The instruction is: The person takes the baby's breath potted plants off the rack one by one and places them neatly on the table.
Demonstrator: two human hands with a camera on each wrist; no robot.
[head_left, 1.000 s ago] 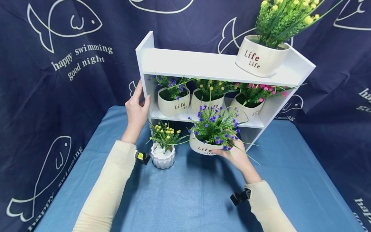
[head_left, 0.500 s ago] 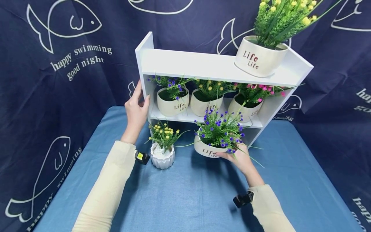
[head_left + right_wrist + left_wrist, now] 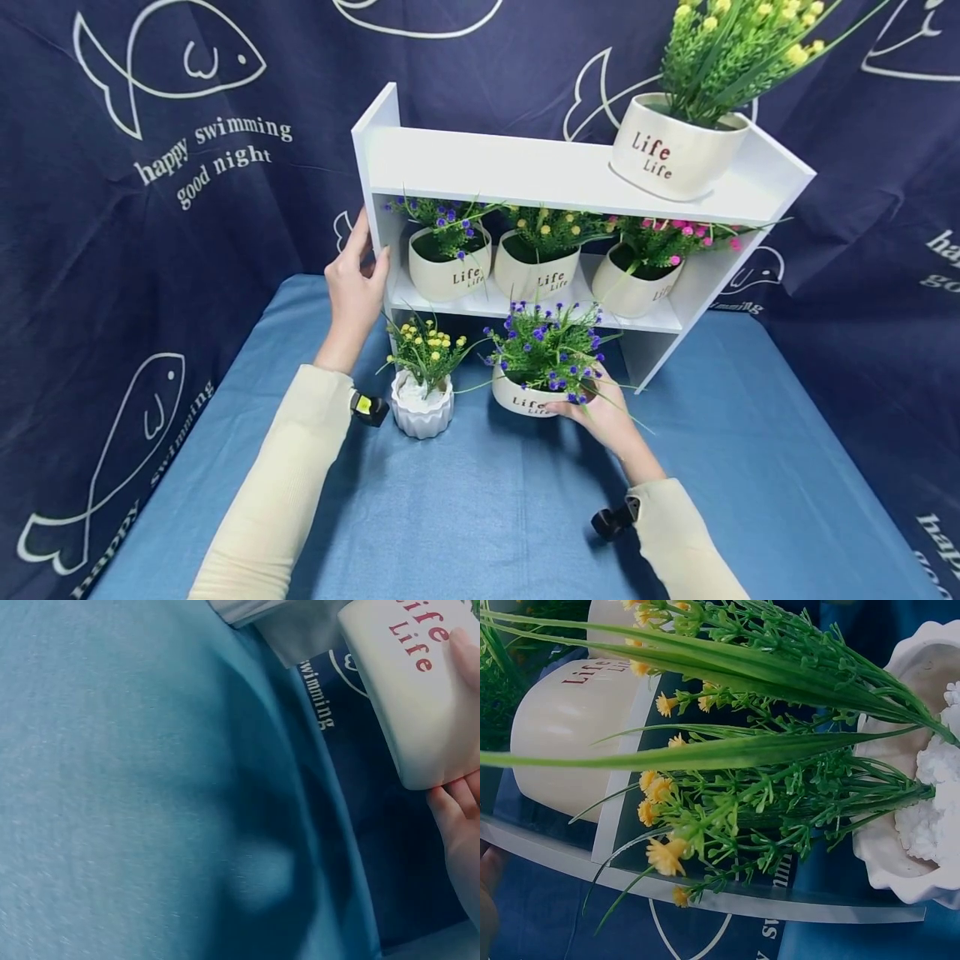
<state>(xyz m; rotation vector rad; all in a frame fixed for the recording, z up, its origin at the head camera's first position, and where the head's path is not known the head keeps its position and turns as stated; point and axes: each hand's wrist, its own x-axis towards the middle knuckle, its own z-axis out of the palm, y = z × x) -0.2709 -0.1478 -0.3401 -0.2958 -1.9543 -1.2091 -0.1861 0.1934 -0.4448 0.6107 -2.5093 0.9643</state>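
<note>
My right hand grips a cream flower pot of purple flowers, thumb on its front beside the "Life" lettering. The pot is in front of the lower opening of a white shelf. In the right wrist view, fingers reach under the pot, which is lifted off the cloth. My left hand holds the shelf's left side panel, thumb at its front edge and fingers along its outer side. Near that hand a small white fluted pot with yellow flowers stands on the table.
Three cream pots stand on the middle shelf, with purple, yellow and pink flowers. A larger cream pot of yellow flowers sits at the top right. Blue cloth covers the table; a dark printed curtain hangs behind.
The right hand and the purple-flowered pot first shifted slightly right, then back left and a little lower, toward the table. My left hand has stayed on the shelf's side.
</note>
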